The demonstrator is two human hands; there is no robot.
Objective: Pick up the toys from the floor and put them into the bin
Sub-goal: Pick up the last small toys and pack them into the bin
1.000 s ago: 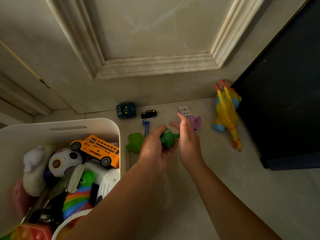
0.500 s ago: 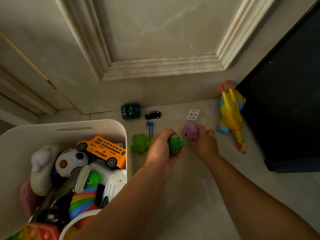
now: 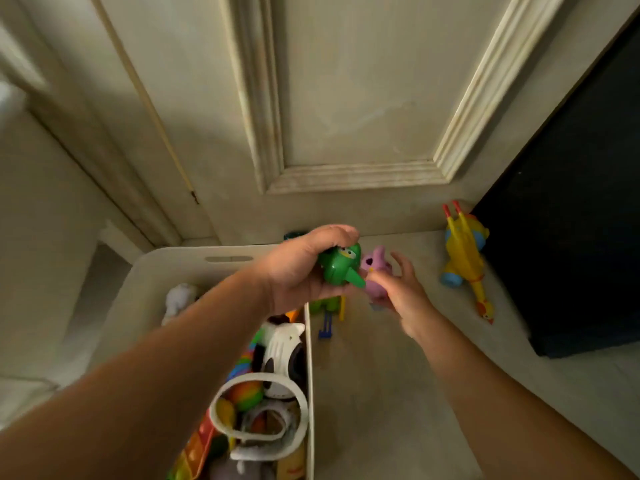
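My left hand [image 3: 298, 268] grips a green toy figure [image 3: 341, 266], raised above the far right corner of the white bin [image 3: 173, 265]. Right beside it my right hand [image 3: 403, 296] pinches a small purple toy [image 3: 375, 275] in its fingertips, lifted off the floor. The two toys almost touch. The bin holds several toys, among them a white round toy [image 3: 282, 344], a rainbow toy and a white band. On the floor just past the bin lie a green frog toy [image 3: 323, 303], partly hidden by my left hand, and a blue stick piece [image 3: 326, 327].
A yellow rubber chicken toy [image 3: 465, 261] lies on the floor at the right, against a dark cabinet [image 3: 571, 237]. A cream panelled door [image 3: 346, 98] stands straight ahead. A dark green toy car [image 3: 294, 234] peeks out behind my left hand.
My right hand picked the purple toy off the floor and lifted it. My left hand rose with the green toy toward the bin. The view swung left and up.
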